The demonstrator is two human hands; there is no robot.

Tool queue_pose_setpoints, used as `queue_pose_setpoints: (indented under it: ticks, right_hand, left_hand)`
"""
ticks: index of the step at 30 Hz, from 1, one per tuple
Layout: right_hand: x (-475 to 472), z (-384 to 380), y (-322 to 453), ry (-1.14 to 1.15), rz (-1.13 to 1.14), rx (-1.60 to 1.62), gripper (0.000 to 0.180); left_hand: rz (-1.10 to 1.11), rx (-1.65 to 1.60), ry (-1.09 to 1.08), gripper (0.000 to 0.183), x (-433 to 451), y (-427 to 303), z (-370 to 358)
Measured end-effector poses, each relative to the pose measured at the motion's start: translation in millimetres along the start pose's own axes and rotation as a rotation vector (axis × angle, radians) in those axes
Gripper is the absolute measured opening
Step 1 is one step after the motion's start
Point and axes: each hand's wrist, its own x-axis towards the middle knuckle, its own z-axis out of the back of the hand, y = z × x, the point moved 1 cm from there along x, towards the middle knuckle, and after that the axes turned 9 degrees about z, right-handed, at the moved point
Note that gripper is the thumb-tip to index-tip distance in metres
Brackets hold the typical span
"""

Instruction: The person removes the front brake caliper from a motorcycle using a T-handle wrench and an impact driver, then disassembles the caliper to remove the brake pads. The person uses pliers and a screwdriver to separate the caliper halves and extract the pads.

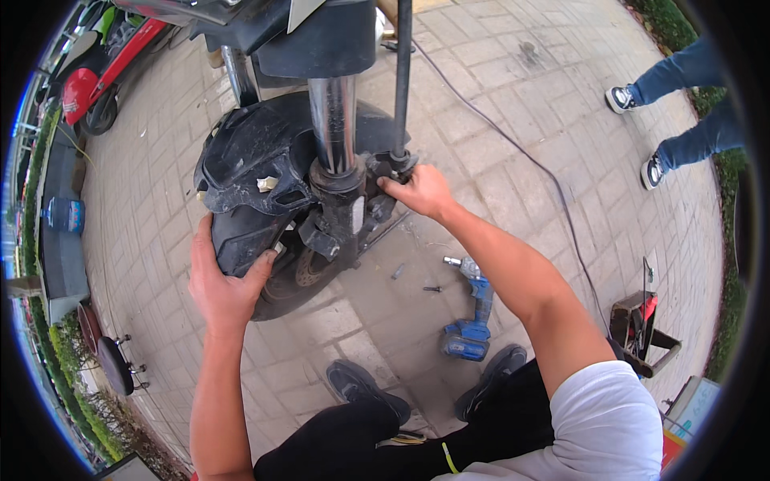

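Note:
My left hand (227, 279) grips the lower end of a black plastic front fender (255, 150), thumb and fingers on either side of it, above the front wheel (295, 288) of a two-wheeled vehicle. With thumb extended, my right hand (421, 191) is at the brake caliper area (382, 207), behind the chrome fork tube (332, 120); its fingertips are partly hidden, and what they hold is unclear. A black hose or rod (402, 78) rises just above that hand. On the paving lie a blue cordless impact wrench (475, 312), a black bolt (432, 289) and a small socket-like piece (397, 272).
A dark cable (511, 138) crosses the paving at right. A tool carrier (640, 330) stands lower right. A person's legs in jeans (692, 135) are at upper right. A red scooter (81, 93), a water bottle (65, 214) and a wheeled stool (114, 365) are at left.

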Motion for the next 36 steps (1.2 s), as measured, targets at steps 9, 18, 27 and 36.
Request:
queue_pose_setpoints:
  ticks: [9, 18, 27, 36]
  right_hand:
    - [0, -5, 0, 0.104, -0.089, -0.081, 0.054]
    - [-13, 5, 10, 0.140, -0.086, -0.200, 0.058]
    - [-12, 15, 10, 0.137, -0.006, -0.194, 0.053]
    - [-19, 7, 16, 0.094, -0.022, -0.038, 0.044]
  left_hand:
    - [-0.015, -0.027, -0.004, 0.089, 0, 9, -2]
    - [-0.013, -0.038, -0.001, 0.089, -6, 6, 6]
    - [0.006, -0.076, -0.004, 0.087, -9, 6, -1]
    - [0.056, -0.088, 0.016, 0.086, -5, 14, -1]
